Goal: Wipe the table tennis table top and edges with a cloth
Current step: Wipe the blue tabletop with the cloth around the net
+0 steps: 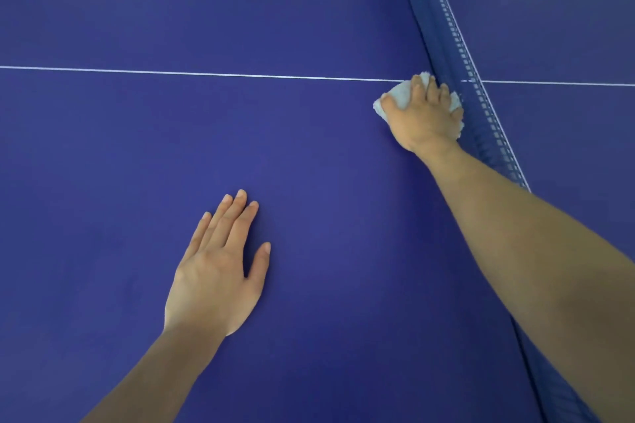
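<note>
The blue table tennis table top (171,154) fills the view. My right hand (424,117) presses a bunched white cloth (395,96) flat on the table, right against the foot of the net and just below the white centre line. Most of the cloth is hidden under the hand; its edges show to the left and right of my fingers. My left hand (216,271) lies flat on the table nearer to me, palm down, fingers together and thumb apart, holding nothing.
The blue net (457,55) with its white top band runs diagonally from the top centre down to the lower right. A thin white centre line (206,74) crosses the table from left to right and continues past the net.
</note>
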